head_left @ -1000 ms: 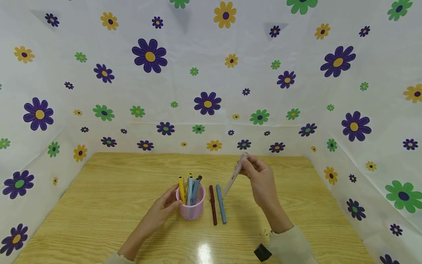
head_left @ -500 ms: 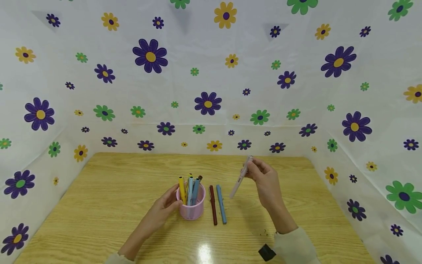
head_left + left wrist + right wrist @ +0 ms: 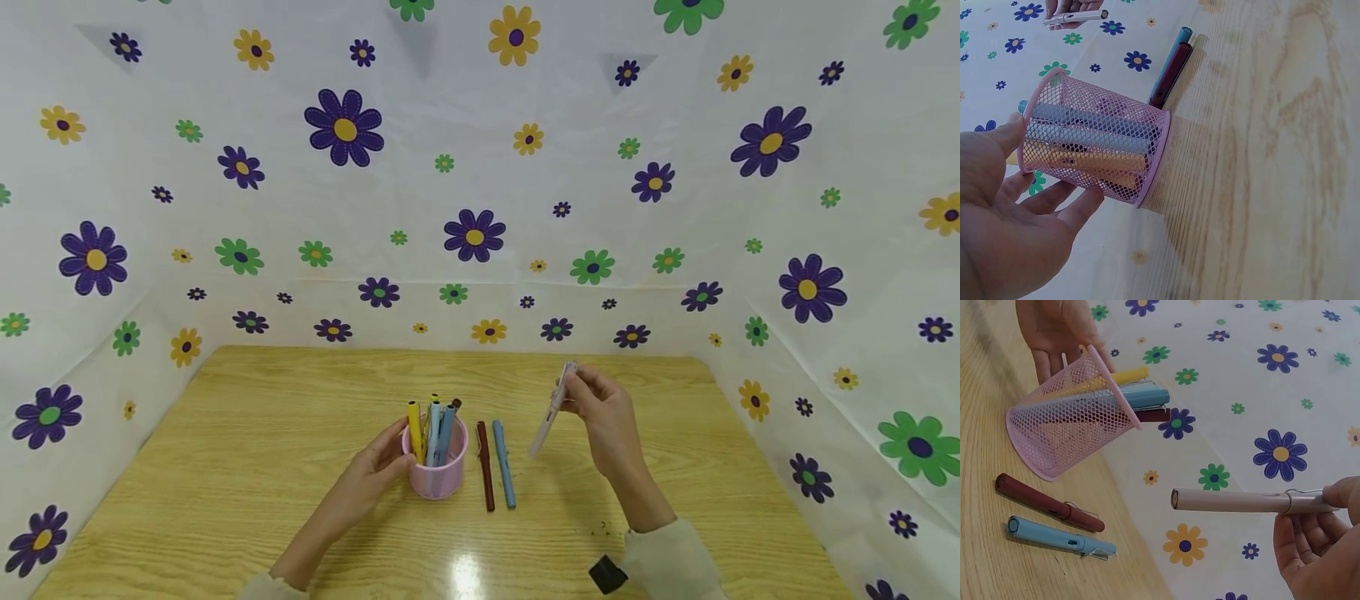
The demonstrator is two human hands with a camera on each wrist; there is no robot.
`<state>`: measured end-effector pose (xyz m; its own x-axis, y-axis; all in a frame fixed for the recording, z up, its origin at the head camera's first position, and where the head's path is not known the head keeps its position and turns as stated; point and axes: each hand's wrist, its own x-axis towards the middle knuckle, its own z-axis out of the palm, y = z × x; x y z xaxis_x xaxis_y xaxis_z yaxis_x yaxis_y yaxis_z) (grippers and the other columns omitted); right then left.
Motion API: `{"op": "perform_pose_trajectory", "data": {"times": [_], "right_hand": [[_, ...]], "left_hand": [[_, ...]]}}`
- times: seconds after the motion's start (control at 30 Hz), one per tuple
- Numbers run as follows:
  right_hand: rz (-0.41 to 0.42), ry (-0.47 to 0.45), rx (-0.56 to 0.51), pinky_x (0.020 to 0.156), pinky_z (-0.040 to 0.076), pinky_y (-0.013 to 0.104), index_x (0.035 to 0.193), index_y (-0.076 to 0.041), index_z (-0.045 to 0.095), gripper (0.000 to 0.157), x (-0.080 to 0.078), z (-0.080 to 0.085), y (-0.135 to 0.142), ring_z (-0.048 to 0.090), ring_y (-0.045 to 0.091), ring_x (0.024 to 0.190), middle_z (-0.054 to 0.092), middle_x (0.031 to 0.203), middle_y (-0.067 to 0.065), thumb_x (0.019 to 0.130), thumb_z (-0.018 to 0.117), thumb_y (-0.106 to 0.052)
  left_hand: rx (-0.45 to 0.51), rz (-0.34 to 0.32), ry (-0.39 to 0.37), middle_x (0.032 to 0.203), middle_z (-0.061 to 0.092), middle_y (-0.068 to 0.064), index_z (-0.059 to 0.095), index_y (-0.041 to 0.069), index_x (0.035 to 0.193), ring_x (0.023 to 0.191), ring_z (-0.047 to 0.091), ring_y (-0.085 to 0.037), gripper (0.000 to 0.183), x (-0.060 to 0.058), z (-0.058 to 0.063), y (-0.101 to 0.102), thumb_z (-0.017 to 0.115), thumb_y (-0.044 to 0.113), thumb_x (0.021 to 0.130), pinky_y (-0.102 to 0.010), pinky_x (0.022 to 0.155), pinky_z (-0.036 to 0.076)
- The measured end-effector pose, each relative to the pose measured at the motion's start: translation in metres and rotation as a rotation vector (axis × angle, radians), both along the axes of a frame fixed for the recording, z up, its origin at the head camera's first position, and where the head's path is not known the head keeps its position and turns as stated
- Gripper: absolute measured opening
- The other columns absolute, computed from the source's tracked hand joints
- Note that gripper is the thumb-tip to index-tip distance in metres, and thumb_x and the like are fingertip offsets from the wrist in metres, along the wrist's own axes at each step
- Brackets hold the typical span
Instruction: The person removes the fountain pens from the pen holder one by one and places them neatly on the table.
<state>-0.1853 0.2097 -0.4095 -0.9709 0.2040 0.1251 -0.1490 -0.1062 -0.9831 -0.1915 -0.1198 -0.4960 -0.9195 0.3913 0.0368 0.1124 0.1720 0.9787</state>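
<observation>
My left hand (image 3: 373, 467) holds the side of a pink mesh pen cup (image 3: 1094, 140), thumb at the rim and fingers around the wall. Inside the cup stand several pens, among them a yellow pen (image 3: 414, 429) and blue ones. Above the table, to the right, my right hand (image 3: 609, 417) pinches a pale pinkish-white pen (image 3: 1229, 500) by its clip end, tilted with the other end down. Between the cup and that pen lie a dark red pen (image 3: 1050, 501) and a blue pen (image 3: 1060, 537), side by side on the table.
The wooden table (image 3: 285, 408) ends at a white flower-printed sheet (image 3: 420, 192), which rises at the back and both sides. A black block-like object (image 3: 607, 575) shows beside the right sleeve. Small dark specks (image 3: 602, 528) lie near it.
My right hand has moved a little to the right and down with the pale pen, away from the two lying pens, and the pen stands steeper. The left hand and cup stay put.
</observation>
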Motion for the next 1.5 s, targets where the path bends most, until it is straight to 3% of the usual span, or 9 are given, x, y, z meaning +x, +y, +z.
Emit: {"op": "perform_pose_trajectory", "data": {"times": [0.33,0.6,0.8,1.07,1.47,1.5], "right_hand": [[0.017,-0.022,0.018,0.081,0.053,0.041,0.113,0.003,0.060,0.033,-0.001,-0.010,0.004,0.061,0.024,0.082,0.059,0.097,0.019,0.092,0.060,-0.023],[0.020,-0.074,0.028,0.080,0.054,0.039,0.114,0.003,0.060,0.034,-0.004,-0.022,0.007,0.061,0.023,0.082,0.059,0.099,0.020,0.091,0.061,-0.024],[0.027,-0.081,0.040,0.078,0.054,0.038,0.111,0.003,0.060,0.033,-0.005,-0.031,0.008,0.061,0.024,0.081,0.060,0.097,0.020,0.091,0.062,-0.022],[0.041,-0.108,0.079,0.080,0.053,0.040,0.111,0.002,0.061,0.029,-0.005,-0.041,0.007,0.060,0.026,0.084,0.057,0.100,0.023,0.093,0.059,-0.020],[0.038,-0.167,0.093,0.079,0.054,0.036,0.113,0.002,0.060,0.029,-0.009,-0.056,0.005,0.061,0.027,0.087,0.058,0.104,0.024,0.093,0.059,-0.019],[0.038,-0.171,0.096,0.079,0.054,0.037,0.112,0.002,0.061,0.029,-0.010,-0.056,0.005,0.061,0.026,0.087,0.058,0.102,0.022,0.093,0.059,-0.019]], "left_hand": [[-0.006,0.015,-0.034,0.142,0.040,-0.008,0.030,0.030,0.145,0.129,0.039,-0.022,0.058,0.000,0.001,0.000,0.057,0.026,0.094,-0.037,0.103,0.036],[0.011,0.000,-0.009,0.140,0.041,-0.014,0.030,0.023,0.146,0.128,0.039,-0.027,0.058,0.000,0.001,0.000,0.056,0.024,0.094,-0.037,0.102,0.038],[0.004,0.001,0.001,0.141,0.040,-0.014,0.030,0.023,0.146,0.128,0.039,-0.027,0.059,-0.001,0.000,0.000,0.056,0.028,0.094,-0.037,0.102,0.037],[0.013,0.009,-0.043,0.141,0.041,-0.008,0.031,0.030,0.144,0.128,0.039,-0.022,0.057,0.000,0.001,0.000,0.057,0.025,0.094,-0.035,0.102,0.037],[0.017,-0.010,-0.023,0.143,0.038,-0.012,0.030,0.024,0.146,0.129,0.037,-0.026,0.059,-0.001,0.000,0.000,0.057,0.029,0.093,-0.035,0.103,0.036],[0.019,-0.012,-0.027,0.143,0.037,-0.013,0.029,0.022,0.146,0.130,0.036,-0.027,0.060,0.001,0.004,0.000,0.057,0.027,0.094,-0.036,0.103,0.035]]}}
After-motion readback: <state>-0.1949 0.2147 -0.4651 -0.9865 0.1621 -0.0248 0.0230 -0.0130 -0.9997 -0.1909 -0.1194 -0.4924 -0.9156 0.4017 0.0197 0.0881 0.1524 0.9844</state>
